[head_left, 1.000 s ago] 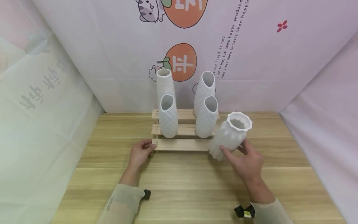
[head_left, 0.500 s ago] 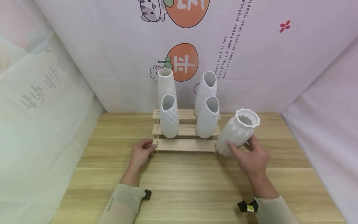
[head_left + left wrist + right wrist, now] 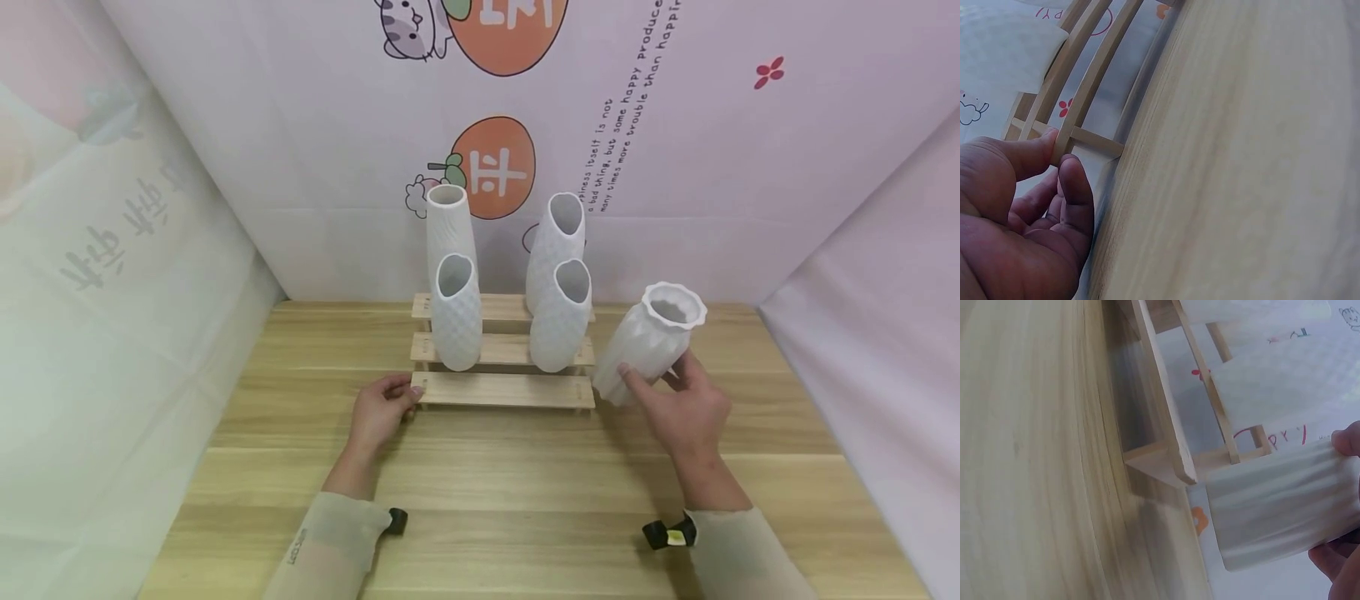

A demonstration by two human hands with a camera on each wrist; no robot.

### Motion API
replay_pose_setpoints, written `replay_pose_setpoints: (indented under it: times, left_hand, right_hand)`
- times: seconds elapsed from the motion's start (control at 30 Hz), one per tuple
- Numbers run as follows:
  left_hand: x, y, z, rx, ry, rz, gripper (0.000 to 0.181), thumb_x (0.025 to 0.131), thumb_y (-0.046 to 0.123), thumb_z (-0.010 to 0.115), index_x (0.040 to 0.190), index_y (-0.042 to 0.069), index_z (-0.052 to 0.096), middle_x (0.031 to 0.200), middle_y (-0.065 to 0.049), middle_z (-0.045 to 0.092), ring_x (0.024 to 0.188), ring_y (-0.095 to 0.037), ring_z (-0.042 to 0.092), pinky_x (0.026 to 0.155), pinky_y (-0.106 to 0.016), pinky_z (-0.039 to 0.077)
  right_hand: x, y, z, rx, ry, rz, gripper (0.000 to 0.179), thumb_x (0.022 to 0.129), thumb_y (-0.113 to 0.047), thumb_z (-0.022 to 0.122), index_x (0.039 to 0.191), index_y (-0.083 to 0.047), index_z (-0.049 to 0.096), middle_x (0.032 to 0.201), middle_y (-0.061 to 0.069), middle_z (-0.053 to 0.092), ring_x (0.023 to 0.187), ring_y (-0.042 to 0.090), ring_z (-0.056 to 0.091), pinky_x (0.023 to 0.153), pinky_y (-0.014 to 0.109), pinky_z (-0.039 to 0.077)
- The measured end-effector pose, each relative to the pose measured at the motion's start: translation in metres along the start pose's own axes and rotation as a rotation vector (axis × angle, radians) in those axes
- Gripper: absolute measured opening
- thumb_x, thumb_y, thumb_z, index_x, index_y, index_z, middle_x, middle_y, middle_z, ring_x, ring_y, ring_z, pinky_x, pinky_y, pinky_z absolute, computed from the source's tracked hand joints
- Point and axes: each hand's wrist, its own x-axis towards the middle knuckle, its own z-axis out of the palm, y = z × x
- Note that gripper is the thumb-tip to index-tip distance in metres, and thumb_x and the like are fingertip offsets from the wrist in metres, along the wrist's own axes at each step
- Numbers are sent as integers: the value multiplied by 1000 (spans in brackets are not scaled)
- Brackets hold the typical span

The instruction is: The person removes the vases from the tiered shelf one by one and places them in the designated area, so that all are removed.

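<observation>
A tiered wooden rack (image 3: pixel 502 389) stands on the table, and my left hand (image 3: pixel 381 412) pinches the left end of its lowest slat between thumb and fingers, as the left wrist view also shows. My right hand (image 3: pixel 682 408) grips a white ribbed vase (image 3: pixel 643 346) with a scalloped rim. This vase tilts rightward off the table, just beyond the rack's right end; in the right wrist view its base (image 3: pixel 1229 519) hangs near the slat ends. On the rack stand two textured vases on the middle tier, left (image 3: pixel 457 321) and right (image 3: pixel 558 325). Behind them are a tall vase (image 3: pixel 450 225) and another textured vase (image 3: pixel 555 250).
The wooden table (image 3: pixel 487 500) reaches forward to a printed white cloth wall (image 3: pixel 337 167). Cloth walls also rise at the left (image 3: pixel 112 350) and right (image 3: pixel 885 333). The rack's lowest slat bears no vase.
My right hand has carried the ribbed vase to the right and slightly away, off the front of the rack's right end. My left hand keeps its pinch on the slat.
</observation>
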Motion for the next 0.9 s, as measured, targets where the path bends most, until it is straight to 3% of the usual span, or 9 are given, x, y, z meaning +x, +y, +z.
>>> replay_pose_setpoints:
  times: [0.33,0.5,0.9]
  left_hand:
    - [-1,3,2,-2,9,14,41,94,21,80,128,3,69,107,-12,74,77,-23,71,68,-27,61]
    - [-2,3,2,-7,16,8,40,93,20,81,128,2,69,106,-12,74,76,-23,70,67,-27,61]
    - [-1,0,2,-15,27,4,40,92,20,82,126,3,70,105,-12,73,75,-20,70,65,-25,60]
  right_hand:
    - [12,10,6,1,-44,120,69,73,-22,97,136,-16,69,126,12,72,115,25,71,87,25,60]
    - [21,17,12,-7,-76,181,71,76,-29,95,139,-14,67,131,12,70,119,24,69,91,32,60]
    - [35,35,26,-11,-98,238,76,78,-37,93,143,-11,63,136,18,66,126,28,64,97,46,58]
